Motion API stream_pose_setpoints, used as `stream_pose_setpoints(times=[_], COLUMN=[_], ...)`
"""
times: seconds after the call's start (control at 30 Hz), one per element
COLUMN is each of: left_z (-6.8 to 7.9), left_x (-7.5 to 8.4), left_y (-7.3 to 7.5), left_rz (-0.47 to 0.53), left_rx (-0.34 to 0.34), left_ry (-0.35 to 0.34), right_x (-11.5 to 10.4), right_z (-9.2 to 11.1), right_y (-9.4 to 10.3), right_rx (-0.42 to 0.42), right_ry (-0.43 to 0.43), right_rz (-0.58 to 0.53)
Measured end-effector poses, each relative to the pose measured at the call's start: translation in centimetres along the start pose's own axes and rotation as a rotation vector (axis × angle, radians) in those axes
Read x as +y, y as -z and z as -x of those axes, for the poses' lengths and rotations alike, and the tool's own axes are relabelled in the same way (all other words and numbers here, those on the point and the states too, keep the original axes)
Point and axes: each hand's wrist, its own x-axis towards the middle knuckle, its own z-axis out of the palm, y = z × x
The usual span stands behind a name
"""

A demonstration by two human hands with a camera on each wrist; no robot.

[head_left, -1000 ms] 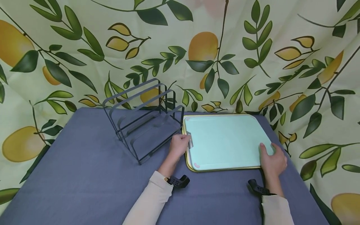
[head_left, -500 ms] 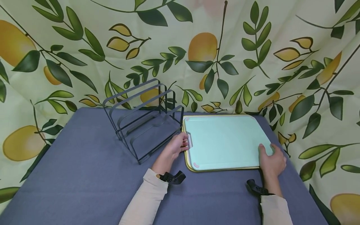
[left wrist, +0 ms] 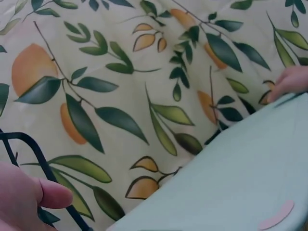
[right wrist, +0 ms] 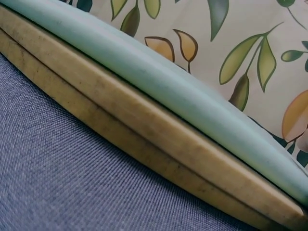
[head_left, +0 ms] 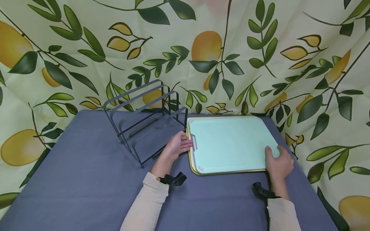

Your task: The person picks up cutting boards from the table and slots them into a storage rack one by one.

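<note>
While the mint-green board (head_left: 231, 144) lies flat on the counter (head_left: 86, 192), its long axis runs from side to side, with a handle slot (head_left: 194, 142) at its left short end. Beneath the board lie yellowish layers (right wrist: 96, 101), two edges of them showing in the right wrist view. Just beside the board, to its left, stands the dark wire rack (head_left: 144, 127). The right hand (head_left: 279, 163) grips the board's right short edge near the front corner, thumb on top. At the board's left edge is the left hand (head_left: 175, 145), fingers extended and holding nothing; whether the fingertips touch I cannot tell. What seems to matter most is that the board's slotted end faces the rack, and the left hand, between the two, is nearer the rack.
</note>
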Motion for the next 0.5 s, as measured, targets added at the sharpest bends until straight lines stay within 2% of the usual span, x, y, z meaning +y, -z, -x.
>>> stream_pose_setpoints(times=[0.1,0.33,0.5], left_z=[-0.1,-0.47,-0.6], left_x=[0.0,-0.45,-0.83], left_y=[-0.18,-0.66,-1.05], left_rz=[0.025,0.065,0.054], left_rx=[-0.025,0.009,0.046], left_ry=[-0.004,-0.003,-0.016], right_x=[-0.04,0.05,0.03], right_z=[-0.11,0.0,-0.03], right_y=[0.24,0.43,0.36], right_rx=[-0.011,-0.019,-0.022], right_ry=[-0.009,-0.026,-0.03], right_rz=[0.01,0.004,-0.019])
